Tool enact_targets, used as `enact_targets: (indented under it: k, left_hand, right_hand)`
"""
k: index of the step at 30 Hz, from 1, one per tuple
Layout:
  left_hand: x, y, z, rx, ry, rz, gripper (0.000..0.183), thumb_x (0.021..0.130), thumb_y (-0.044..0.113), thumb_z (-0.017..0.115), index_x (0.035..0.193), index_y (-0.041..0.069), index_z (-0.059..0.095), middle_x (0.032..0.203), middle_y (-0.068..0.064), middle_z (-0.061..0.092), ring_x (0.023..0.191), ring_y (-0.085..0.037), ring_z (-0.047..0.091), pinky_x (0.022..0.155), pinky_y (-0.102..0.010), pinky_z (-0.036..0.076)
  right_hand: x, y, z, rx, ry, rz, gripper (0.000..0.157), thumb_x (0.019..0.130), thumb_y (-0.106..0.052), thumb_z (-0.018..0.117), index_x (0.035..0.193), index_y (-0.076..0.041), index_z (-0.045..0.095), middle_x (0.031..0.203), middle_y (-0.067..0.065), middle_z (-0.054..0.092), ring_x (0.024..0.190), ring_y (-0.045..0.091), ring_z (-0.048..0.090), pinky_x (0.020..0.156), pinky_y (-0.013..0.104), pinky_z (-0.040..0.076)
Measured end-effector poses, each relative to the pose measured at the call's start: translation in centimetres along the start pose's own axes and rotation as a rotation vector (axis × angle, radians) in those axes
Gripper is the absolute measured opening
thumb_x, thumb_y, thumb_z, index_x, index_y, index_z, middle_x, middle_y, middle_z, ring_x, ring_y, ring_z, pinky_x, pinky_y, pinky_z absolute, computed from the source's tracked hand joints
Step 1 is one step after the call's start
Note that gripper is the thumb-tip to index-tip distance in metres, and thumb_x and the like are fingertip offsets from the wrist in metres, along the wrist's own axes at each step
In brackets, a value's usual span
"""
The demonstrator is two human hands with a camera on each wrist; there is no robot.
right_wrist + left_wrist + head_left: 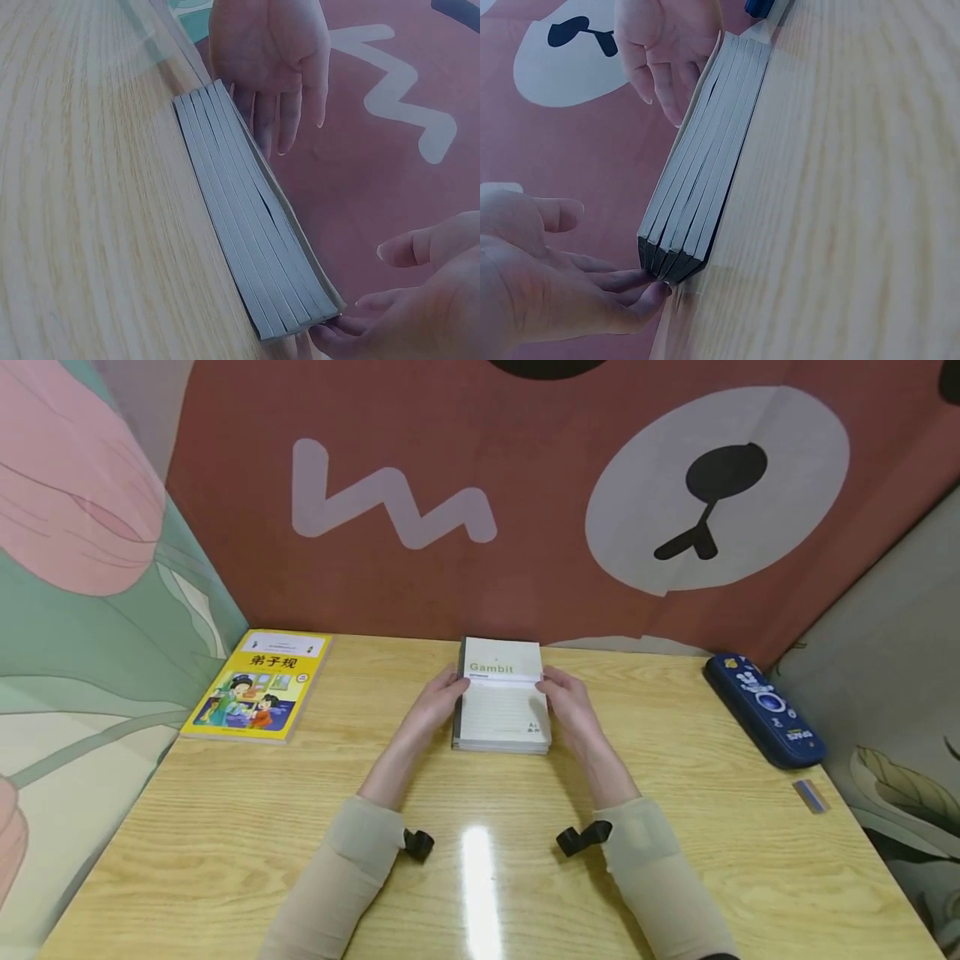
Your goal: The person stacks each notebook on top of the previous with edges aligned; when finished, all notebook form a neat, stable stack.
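A stack of several notebooks [501, 710] lies on the table, the top cover pale and printed "Gambit". Its dark spines face left, where my left hand [435, 702] touches the side with extended fingers. On the opposite side my right hand [572, 703] rests its fingertips against the page edges. In the left wrist view, the left thumb [559, 214] stands away from the stack. The right thumb [405, 249] is likewise apart from the notebooks in the right wrist view. The top cover lifts slightly from the pages.
A yellow illustrated book [258, 685] lies at the table's back left. At the right edge is a blue pencil case [765, 710], with a small striped block [811, 796], perhaps an eraser, in front. A printed curtain [450, 585] rises behind the wooden table [247, 843].
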State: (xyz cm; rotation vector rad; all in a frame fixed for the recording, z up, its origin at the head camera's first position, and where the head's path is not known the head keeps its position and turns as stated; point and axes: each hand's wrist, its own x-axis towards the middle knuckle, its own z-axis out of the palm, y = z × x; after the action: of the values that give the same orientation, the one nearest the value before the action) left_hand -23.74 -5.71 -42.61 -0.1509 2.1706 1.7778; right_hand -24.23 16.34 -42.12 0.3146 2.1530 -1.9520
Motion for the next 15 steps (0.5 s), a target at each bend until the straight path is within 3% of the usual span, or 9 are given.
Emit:
enact_targets:
  k: [9,15]
  left_hand:
    - [-0.3,-0.1,-0.7,-0.027,0.016,-0.009,0.068,0.108,0.034,0.045,0.166,0.011,0.018,0.172,-0.015,0.022,0.161,-0.030,0.019,0.132,-0.047,0.016]
    - [-0.5,0.9,-2.4,-0.030,0.007,0.027,0.069,0.108,0.035,0.046,0.166,0.012,0.017,0.170,-0.015,0.028,0.157,-0.033,0.029,0.130,-0.048,0.024]
  right_hand:
    - [0.0,0.2,0.2,0.012,-0.008,-0.021,0.060,0.106,-0.014,0.048,0.161,-0.001,0.028,0.168,0.018,0.030,0.157,0.026,0.027,0.131,0.042,0.025]
    - [0.2,0.4,0.0,0.024,0.008,-0.017,0.060,0.106,-0.014,0.047,0.161,-0.002,0.028,0.168,0.018,0.029,0.156,0.026,0.028,0.130,0.041,0.026]
